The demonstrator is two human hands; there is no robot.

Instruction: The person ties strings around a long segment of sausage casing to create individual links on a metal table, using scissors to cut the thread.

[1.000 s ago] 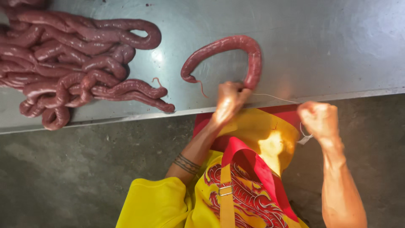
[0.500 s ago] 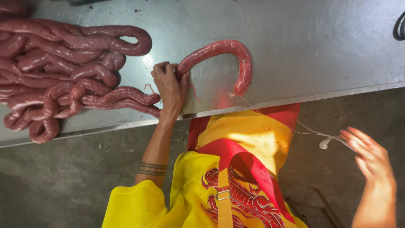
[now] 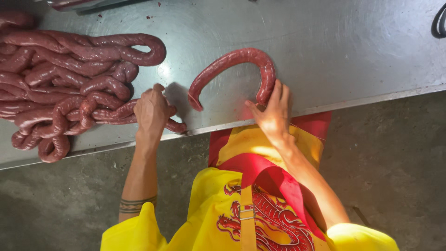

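A curved dark-red sausage (image 3: 232, 62) lies in an arch on the steel table (image 3: 334, 51). My right hand (image 3: 273, 114) is at the table's front edge, its fingers closed around the arch's right end. At the left, my left hand (image 3: 151, 111) is curled over a sausage link (image 3: 176, 125) at the near edge of a big pile of linked sausages (image 3: 69, 88). The arch's left end lies free on the table between my hands.
The table's front edge (image 3: 371, 98) runs across the view, with a concrete floor (image 3: 399, 162) below it. My yellow and red apron (image 3: 251, 204) fills the bottom middle. A dark cable loop (image 3: 439, 21) shows at the top right corner.
My left hand left the curved sausage's left end and moved left onto the pile. My right hand came up from below the table edge and took the sausage's right end.
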